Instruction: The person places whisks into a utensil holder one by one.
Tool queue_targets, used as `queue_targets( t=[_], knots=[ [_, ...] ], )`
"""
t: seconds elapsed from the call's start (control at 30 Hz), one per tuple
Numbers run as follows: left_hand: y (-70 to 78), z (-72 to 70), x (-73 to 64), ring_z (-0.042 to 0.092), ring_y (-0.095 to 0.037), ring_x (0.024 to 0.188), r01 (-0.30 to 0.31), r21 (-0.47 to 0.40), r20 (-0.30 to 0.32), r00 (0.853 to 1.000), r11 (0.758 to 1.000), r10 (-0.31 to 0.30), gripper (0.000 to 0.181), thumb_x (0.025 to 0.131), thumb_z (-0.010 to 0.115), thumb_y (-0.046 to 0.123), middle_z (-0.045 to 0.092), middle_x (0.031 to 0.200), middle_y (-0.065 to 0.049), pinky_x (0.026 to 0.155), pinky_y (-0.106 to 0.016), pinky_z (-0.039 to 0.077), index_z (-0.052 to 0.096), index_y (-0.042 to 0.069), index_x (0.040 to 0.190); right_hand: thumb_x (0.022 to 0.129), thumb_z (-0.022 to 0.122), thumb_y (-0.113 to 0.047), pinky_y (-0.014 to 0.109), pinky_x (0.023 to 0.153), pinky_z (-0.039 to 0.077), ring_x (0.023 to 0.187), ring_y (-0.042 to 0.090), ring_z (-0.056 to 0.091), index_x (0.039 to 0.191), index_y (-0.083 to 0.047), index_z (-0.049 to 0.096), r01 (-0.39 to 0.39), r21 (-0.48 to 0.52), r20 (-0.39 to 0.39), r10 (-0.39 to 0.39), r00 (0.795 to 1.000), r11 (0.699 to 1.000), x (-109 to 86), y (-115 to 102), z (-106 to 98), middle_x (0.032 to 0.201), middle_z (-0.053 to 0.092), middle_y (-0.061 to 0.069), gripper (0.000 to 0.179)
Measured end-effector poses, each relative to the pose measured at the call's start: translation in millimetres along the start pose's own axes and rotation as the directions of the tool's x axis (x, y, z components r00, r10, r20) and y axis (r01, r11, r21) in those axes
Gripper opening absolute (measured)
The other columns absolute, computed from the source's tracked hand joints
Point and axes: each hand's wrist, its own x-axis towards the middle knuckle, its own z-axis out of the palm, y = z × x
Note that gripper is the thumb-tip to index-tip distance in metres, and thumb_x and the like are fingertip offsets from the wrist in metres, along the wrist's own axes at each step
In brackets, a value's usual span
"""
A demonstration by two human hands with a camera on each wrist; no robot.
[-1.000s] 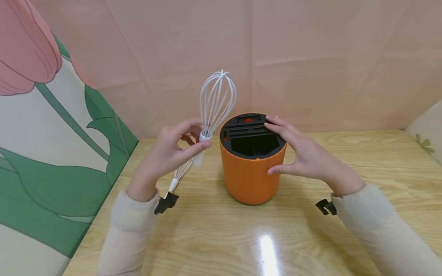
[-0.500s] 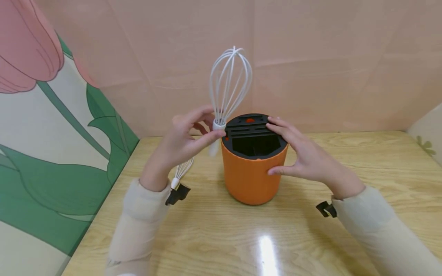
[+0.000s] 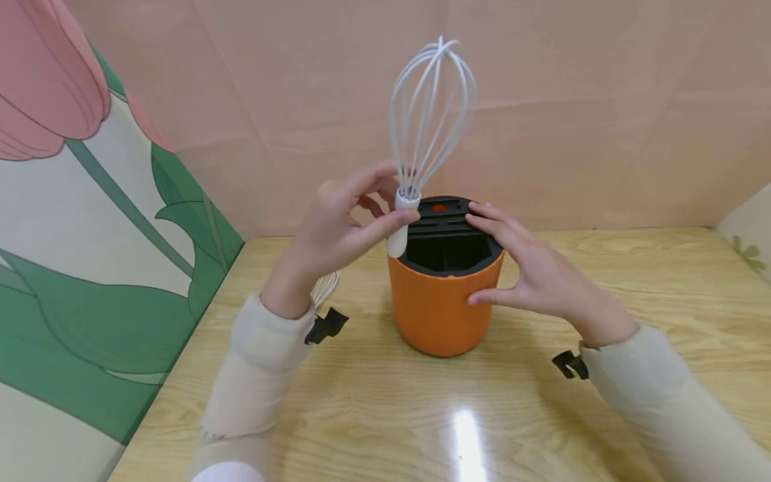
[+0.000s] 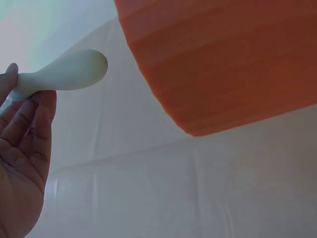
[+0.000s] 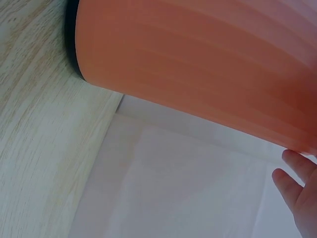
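Observation:
My left hand point(image 3: 340, 231) pinches a white balloon whisk point(image 3: 407, 199) near the top of its handle, between thumb and fingers. Its wire loops point up, and the handle's rounded lower end overlaps the left rim of an orange utensil holder point(image 3: 442, 311) in the head view. In the left wrist view, the handle point(image 4: 81, 69) is apart from the holder's orange wall. A black slotted insert point(image 3: 448, 227) tops the holder, with a large dark opening at the front. My right hand point(image 3: 533, 274) rests against the holder's right side, straight fingers at the rim and thumb on the front wall.
Behind my left wrist, a second white whisk point(image 3: 325, 286) lies on the wooden table point(image 3: 385, 408), mostly hidden. A pinkish backdrop point(image 3: 578, 120) stands behind the table, and a flower-printed panel point(image 3: 120, 288) borders it at left.
My left hand has carried the whisk up and to the right, from beside the holder to over its left rim. The right hand and the holder have stayed in place.

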Motion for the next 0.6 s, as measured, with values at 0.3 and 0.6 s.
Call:
queue_targets(
  t=[0.3,0.6],
  knots=[
    [1.0,13.1,8.8,0.065,-0.012,0.080,0.009,-0.046,-0.006,1.000,0.999,-0.009,0.041,0.082,0.079,0.002,0.072,0.085,-0.009,0.067,-0.025,0.056,0.061,-0.006,0.118,0.062,0.095,-0.032,0.059,0.116,0.030,0.153,0.029,0.021,0.154,-0.018,0.035,-0.007,-0.004,0.000,0.007,1.000,1.000,1.9,0,0,0.163,0.028,0.002,0.111],
    [-4.6,25.3,10.3,0.065,-0.012,0.080,0.012,-0.070,0.019,1.000,0.997,-0.010,0.039,0.084,0.077,0.003,0.073,0.088,-0.010,0.068,-0.023,0.057,0.060,-0.006,0.119,0.062,0.095,-0.033,0.061,0.115,0.030,0.153,0.030,0.021,0.154,-0.018,0.036,-0.010,-0.005,0.000,0.010,1.000,1.000,3.5,1,1,0.163,0.029,0.002,0.110]
  ],
)
